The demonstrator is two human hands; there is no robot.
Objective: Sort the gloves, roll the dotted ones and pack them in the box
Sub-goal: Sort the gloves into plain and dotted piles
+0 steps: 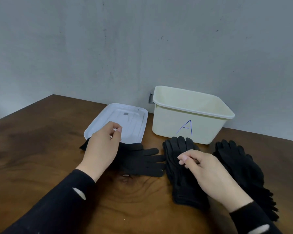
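Observation:
Three lots of black gloves lie on the wooden table. A flat glove [142, 159] lies on the left with its fingers pointing right. A stack [179, 166] sits in the middle and another stack [240, 166] on the right. No dots are visible on any of them. A cream box [189, 125] marked "A" stands open behind them. My left hand [103, 149] hovers over the left glove's cuff with loosely curled fingers, holding nothing. My right hand [205, 169] is over the middle stack, fingers curled, empty as far as I can see.
The box's white lid [134, 119] lies upside down to the left of the box, its front edge over the left glove's cuff. A grey wall rises directly behind the table [41, 149]. A small metal bracket [150, 97] sticks out behind the box.

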